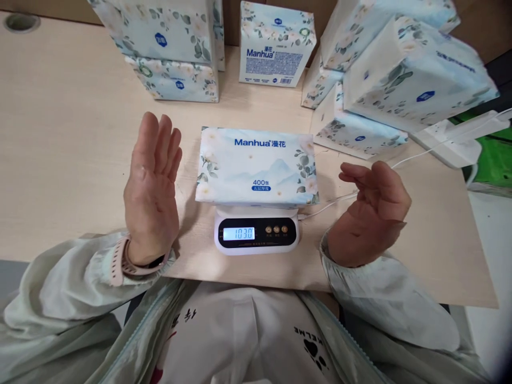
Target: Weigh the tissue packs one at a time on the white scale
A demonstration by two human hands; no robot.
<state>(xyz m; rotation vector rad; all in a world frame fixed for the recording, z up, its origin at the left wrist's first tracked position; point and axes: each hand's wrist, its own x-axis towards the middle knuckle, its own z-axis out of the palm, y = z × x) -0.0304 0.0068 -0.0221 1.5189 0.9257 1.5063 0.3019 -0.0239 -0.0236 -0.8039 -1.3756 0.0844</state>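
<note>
A pack of tissues [256,165], white and pale blue with flowers and "Manhua" printed on it, lies flat on a small white digital scale [298,234]. The scale's lit display [239,233] appears to read 103.0. To the left of the pack, my left hand [152,186] is raised with its fingers stretched out, apart from the pack. My right hand [368,213] is held up on the other side, its fingers extended and slightly bent, also touching nothing. Neither hand holds anything.
Stacked tissue packs stand at the back left [172,80] and back right [416,80]. Between them one tissue pack [276,48] stands upright. A white cable [332,202] runs from the scale toward a power strip [460,138] at the table's right edge.
</note>
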